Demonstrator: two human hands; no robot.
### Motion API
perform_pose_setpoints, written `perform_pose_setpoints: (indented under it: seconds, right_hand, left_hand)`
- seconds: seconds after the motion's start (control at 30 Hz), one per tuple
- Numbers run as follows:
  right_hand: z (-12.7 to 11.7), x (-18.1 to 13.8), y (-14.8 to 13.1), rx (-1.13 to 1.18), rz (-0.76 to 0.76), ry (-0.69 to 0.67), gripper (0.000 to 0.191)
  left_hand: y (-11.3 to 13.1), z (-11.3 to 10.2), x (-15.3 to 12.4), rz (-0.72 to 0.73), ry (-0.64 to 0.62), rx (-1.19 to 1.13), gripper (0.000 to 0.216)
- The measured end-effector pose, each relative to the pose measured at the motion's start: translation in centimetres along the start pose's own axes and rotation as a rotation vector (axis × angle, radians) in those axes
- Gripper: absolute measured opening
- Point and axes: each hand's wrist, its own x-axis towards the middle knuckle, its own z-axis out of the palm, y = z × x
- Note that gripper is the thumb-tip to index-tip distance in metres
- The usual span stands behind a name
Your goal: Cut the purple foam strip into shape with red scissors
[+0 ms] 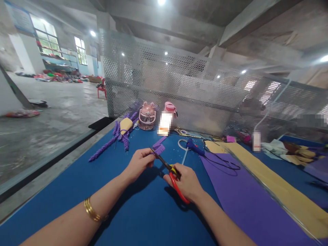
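Observation:
My right hand (186, 181) grips a pair of scissors (176, 188) with red and yellow handles, its dark blades pointing up and to the left. Pinched in the fingers of my left hand (139, 164) is a small purple strip (159, 149) with a fringed edge. The blade tips lie against this strip, close to my left fingertips; whether the blades are closed cannot be made out. Both hands are above the blue tabletop (143, 212). Just beyond my right hand lies a blue glue gun (195, 147) with a pale glue stick and a dark cord.
Purple sheet material (238, 191) and a tan sheet (276, 184) cover the right side. Braided purple stems (105, 148) lie at the back left, near a pink transparent cup (147, 118). A perforated metal screen (164, 75) borders the far edge.

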Motion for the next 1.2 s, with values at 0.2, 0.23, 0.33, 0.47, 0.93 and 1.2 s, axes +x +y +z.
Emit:
perform_pose_setpoints:
  seconds: [0.2,0.23,0.33,0.47,0.93,1.2]
  right_hand:
    - [0.04,0.10,0.08,0.106,0.043,-0.072,0.025]
    - [0.01,0.09,0.07,0.129,0.052,-0.084,0.025]
    - [-0.14,-0.02,-0.18,0.139,0.058,-0.097,0.023]
    - [-0.39,-0.20,-0.71,0.080,0.045,-0.102,0.024]
    - [-0.49,-0.34,-0.75,-0.019,0.003,-0.066,0.019]
    - [-0.17,-0.32,-0.64,-0.042,-0.010,-0.065,0.022]
  left_hand:
    - [-0.06,-0.10,-0.04,-0.007,-0.034,-0.032,0.015]
    - [-0.11,-0.07,-0.05,-0.010,-0.034,-0.038,0.016]
    - [-0.20,0.08,-0.13,-0.009,-0.023,-0.055,0.017]
    - [-0.13,0.30,-0.21,0.010,-0.004,-0.070,0.017]
    - [-0.07,0.34,-0.31,0.012,0.026,-0.114,0.021]
    - [-0.34,0.29,-0.13,0.068,0.033,-0.040,0.020]
